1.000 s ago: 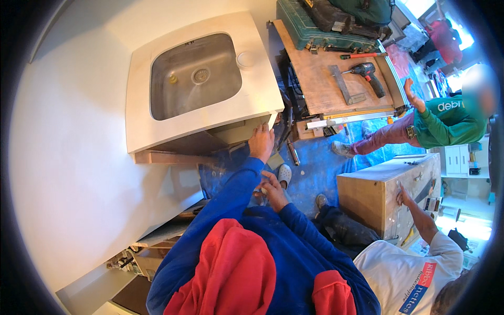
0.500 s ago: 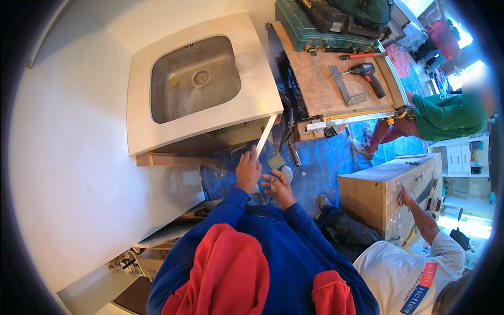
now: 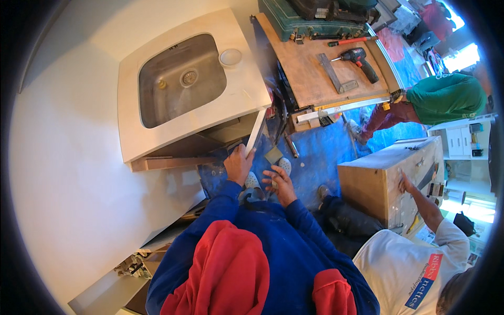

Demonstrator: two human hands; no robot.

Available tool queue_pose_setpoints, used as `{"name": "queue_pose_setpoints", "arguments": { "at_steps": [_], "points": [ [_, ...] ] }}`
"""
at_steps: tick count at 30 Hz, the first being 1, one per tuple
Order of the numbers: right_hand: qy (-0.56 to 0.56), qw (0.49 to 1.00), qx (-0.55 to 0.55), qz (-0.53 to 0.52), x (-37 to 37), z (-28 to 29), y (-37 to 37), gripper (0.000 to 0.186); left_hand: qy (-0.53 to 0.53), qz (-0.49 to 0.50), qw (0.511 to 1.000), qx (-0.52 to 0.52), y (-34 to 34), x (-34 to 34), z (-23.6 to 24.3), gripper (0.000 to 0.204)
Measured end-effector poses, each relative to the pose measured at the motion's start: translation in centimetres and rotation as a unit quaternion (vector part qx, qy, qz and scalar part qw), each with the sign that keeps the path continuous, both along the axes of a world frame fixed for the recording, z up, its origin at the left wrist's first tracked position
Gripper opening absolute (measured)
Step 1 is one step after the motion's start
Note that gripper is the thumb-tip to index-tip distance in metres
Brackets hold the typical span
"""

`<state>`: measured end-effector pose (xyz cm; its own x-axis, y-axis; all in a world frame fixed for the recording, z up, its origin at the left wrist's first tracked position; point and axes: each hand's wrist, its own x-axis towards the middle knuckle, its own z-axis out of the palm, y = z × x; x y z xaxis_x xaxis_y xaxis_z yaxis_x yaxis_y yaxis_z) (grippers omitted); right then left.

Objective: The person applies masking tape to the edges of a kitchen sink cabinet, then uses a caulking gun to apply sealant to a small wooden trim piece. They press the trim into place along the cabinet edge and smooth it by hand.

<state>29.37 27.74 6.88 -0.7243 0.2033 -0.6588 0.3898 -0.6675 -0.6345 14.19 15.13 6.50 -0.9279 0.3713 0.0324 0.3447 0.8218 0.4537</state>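
Note:
My left hand (image 3: 238, 165) is closed around the outer edge of a white cabinet door (image 3: 255, 131), which stands swung open under the sink top. My right hand (image 3: 281, 186) is held in front of me beside it, fingers curled a little and apart, with nothing in them. Above the door lies the pale countertop (image 3: 247, 94) with a steel sink (image 3: 181, 100) set into it. A round white disc (image 3: 230, 57) rests on the countertop at the sink's right. The cabinet's dim inside shows partly behind the door.
A wooden workbench (image 3: 294, 68) at the upper right carries a drill (image 3: 359, 62), a metal square (image 3: 331, 73) and a green tool case (image 3: 283, 18). Blue sheeting (image 3: 310, 157) covers the floor. One person in white (image 3: 394, 262) touches a wooden cabinet (image 3: 362, 186); another wears green (image 3: 446, 100).
My left hand has shifted slightly left and its fingers have closed on the door edge. The sink, bench and floor sit a little further left and higher in the view.

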Motion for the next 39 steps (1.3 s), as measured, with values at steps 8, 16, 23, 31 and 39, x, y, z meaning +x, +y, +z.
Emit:
{"name": "queue_pose_setpoints", "arguments": {
  "at_steps": [8,16,23,31,39],
  "points": [
    [0.022,1.0,0.011,-0.004,-1.0,-0.7,0.5,0.043,-0.025,-0.015,0.999,0.044,-1.5,3.3,0.9,0.044],
    [0.079,0.996,-0.01,-0.029,-2.7,-1.1,2.1,0.039,-0.05,0.023,0.994,0.095,-4.8,1.7,3.8,0.017],
    [0.069,0.997,0.009,-0.02,-2.9,-2.2,1.8,0.034,-0.014,0.033,0.999,0.033,0.6,-2.7,2.6,0.007],
    [0.071,0.996,0.024,-0.042,-1.9,-1.0,1.8,0.035,0.018,-0.008,0.985,0.169,5.8,-6.8,0.5,0.007],
    [0.128,0.988,-0.013,-0.08,-2.2,0.3,4.6,0.039,-0.118,-0.062,0.982,0.131,4.4,-1.5,1.7,0.019]
  ]
}}
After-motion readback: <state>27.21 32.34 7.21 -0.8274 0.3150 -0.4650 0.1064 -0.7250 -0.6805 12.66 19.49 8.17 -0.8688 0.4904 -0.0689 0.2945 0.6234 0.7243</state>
